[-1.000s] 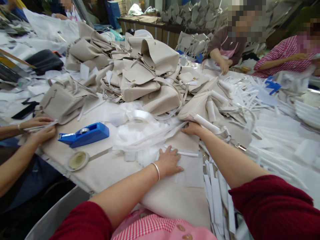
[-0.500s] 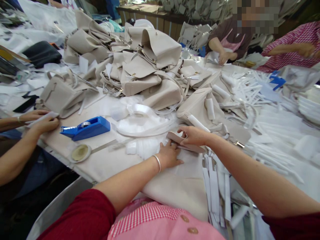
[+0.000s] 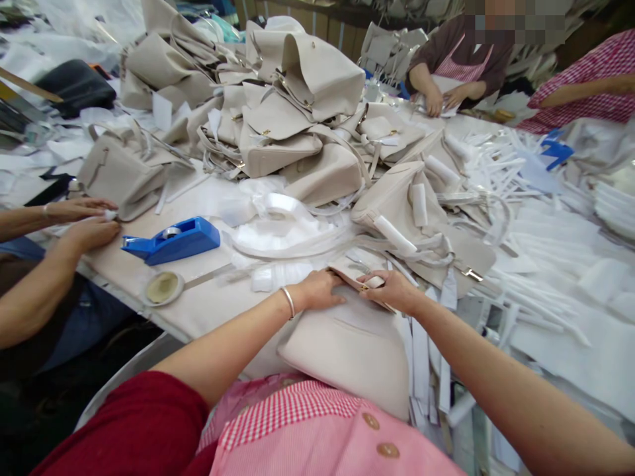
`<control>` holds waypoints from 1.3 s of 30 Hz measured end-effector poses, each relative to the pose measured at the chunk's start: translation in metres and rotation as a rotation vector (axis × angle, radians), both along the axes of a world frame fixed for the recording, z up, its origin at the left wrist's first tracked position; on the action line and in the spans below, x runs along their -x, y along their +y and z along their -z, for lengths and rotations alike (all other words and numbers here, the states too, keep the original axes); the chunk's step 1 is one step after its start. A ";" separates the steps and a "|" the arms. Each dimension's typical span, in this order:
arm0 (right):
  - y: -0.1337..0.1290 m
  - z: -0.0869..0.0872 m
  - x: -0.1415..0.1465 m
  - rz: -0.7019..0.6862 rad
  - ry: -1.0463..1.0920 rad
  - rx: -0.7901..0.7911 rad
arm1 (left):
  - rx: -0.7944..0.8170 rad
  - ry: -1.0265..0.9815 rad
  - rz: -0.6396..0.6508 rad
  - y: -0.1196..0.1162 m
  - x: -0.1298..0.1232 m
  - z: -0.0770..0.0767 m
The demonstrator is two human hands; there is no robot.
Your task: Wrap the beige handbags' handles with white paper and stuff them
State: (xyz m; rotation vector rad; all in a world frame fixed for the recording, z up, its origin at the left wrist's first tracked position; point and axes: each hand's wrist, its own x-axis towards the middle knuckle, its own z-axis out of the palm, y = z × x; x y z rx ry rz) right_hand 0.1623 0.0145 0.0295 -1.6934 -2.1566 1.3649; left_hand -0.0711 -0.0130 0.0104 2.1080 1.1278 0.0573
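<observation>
A beige handbag (image 3: 347, 350) lies on the table edge against my apron, its smooth side up. My left hand (image 3: 321, 289), with a bangle at the wrist, grips the left end of its far edge, the thumb over the near side. At the right end of that edge, my right hand (image 3: 394, 289) pinches a short pale strap (image 3: 374, 281) beside small gold-coloured hardware. The fingertips of both hands are partly hidden. Just beyond my hands lie clear plastic-wrapped straps (image 3: 297, 246) and another beige bag (image 3: 391, 192) with white-wrapped handles.
A blue tape dispenser (image 3: 173, 240) and a round dish (image 3: 163, 288) sit to the left, near a co-worker's hands (image 3: 92, 221). Beige bags (image 3: 282, 139) are heaped at the back. White strips (image 3: 424, 363) and foam sheets (image 3: 560, 264) cover the right. Two co-workers are across the table.
My left hand has shifted left and up from lying flat on the bag to its far edge. My right hand has moved slightly right and down; the raised beige flap now sits lower.
</observation>
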 end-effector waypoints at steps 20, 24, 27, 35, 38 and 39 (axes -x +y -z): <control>-0.052 0.025 0.003 -0.051 0.071 -0.103 | 0.433 -0.139 -0.804 -0.059 0.014 -0.013; -0.069 0.033 0.006 -0.044 0.090 -0.192 | 0.657 -0.367 -0.899 -0.064 0.015 -0.010; -0.071 0.032 0.006 -0.005 0.093 -0.178 | 0.672 -0.461 -0.943 -0.067 0.014 -0.007; -0.061 0.017 0.002 0.209 0.086 -0.006 | 0.710 -0.570 -1.016 -0.071 0.008 -0.008; -0.062 0.017 0.001 0.274 0.153 0.057 | 0.731 -0.620 -1.040 -0.071 0.005 -0.011; -0.062 0.017 0.001 0.282 0.153 0.066 | 0.736 -0.636 -1.041 -0.071 0.004 -0.011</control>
